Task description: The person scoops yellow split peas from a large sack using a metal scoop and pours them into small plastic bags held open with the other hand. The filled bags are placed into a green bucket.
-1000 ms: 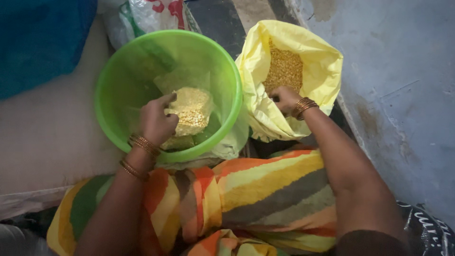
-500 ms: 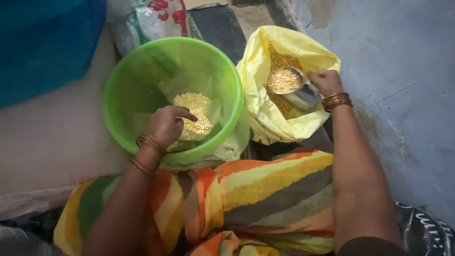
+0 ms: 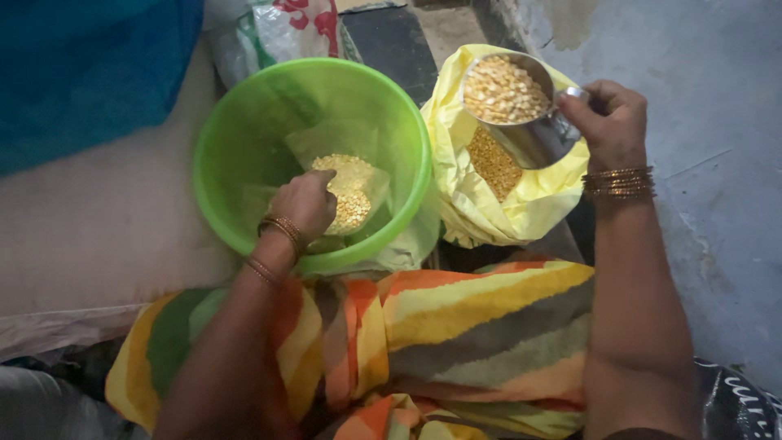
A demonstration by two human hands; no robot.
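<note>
A green plastic tub (image 3: pixel 244 130) sits in front of me with a clear plastic bag (image 3: pixel 326 147) inside it, holding a small heap of yellow split lentils (image 3: pixel 352 189). My left hand (image 3: pixel 305 204) is inside the tub, gripping the near edge of that clear bag. My right hand (image 3: pixel 609 121) holds a steel cup (image 3: pixel 529 134) by its rim, lifted above the open yellow sack (image 3: pixel 481 208). The cup is heaped with yellow lentils (image 3: pixel 503 88). More lentils show inside the sack.
A striped orange, yellow and grey cloth (image 3: pixel 456 326) covers my lap below the tub. A blue cloth (image 3: pixel 81 73) lies at the upper left on a pale surface. A printed plastic bag (image 3: pixel 277 33) sits behind the tub. Grey floor (image 3: pixel 717 163) runs along the right.
My right hand has scooped the steel cup out of the yellow sack and raised it, full of lentils. My left hand has stayed inside the tub on the clear bag.
</note>
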